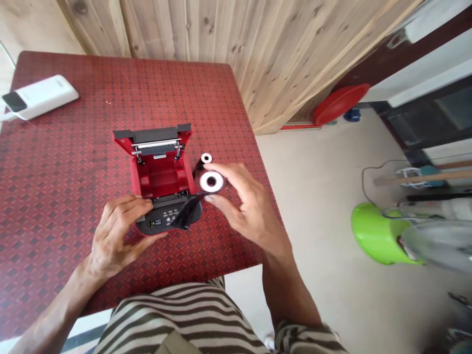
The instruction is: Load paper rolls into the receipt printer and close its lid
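At the middle of a red table [66, 206], a red printer [158, 179] is placed with its lid opened back toward 12 o'clock. Its red inner compartment is exposed, and a metal bar and a black edge are seen on the raised lid. The front of the printer, with a dark panel and small buttons, is turned toward the person at 6 o'clock.

The left hand [114, 231] is closed on this front part: the fingers are laid over the top edge, and the thumb is stretched to the lower edge. The right hand [247, 201] is held at about 3 o'clock from the printer, and a large roll [211, 182] with a white core is pinched between its thumb and fingers. A small roll [206, 158] with a white core is seen just above the large roll, near the printer's right wall. A dark film [188, 209] is hanging from the rolls and is lying across the printer's front, close to the left fingers.

On the table at 10 o'clock, a white power bank [40, 97] is lying. Behind the table, a wooden wall [206, 29] is standing. On the floor [317, 196] at 2 o'clock, a red basin [341, 104] is leaning, and a green tub [376, 235] is seen at 3 o'clock. Striped clothing [177, 314] is visible at the bottom.
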### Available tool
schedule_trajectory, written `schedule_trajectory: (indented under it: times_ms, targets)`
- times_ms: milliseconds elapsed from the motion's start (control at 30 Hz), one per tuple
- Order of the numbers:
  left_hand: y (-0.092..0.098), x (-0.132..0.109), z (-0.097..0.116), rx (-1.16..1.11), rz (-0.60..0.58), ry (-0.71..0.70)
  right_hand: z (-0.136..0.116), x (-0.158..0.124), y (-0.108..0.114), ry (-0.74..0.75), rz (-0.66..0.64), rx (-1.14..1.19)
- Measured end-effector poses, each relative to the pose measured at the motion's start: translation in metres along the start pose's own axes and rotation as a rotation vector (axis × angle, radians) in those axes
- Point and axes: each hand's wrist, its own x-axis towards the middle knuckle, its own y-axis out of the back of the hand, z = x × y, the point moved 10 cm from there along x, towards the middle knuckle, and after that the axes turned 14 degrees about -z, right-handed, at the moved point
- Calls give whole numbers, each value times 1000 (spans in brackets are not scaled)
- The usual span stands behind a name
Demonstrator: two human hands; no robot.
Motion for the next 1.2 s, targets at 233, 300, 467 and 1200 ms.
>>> schedule_trajectory:
  times_ms: [233, 300, 467, 1200]
  targets:
    - [0, -16, 6, -33, -22, -14, -54, 59, -68, 147, -373, -458]
    - [0, -20, 6, -38, -30, -22, -54, 67, -83, 96, -449, -537]
    - [-3, -26, 3, -43, -22, -37, -55, 78, -96, -33, -548, -621]
    - [22, -23, -11, -38, 49, 78, -65, 38, -68, 278, -516, -78]
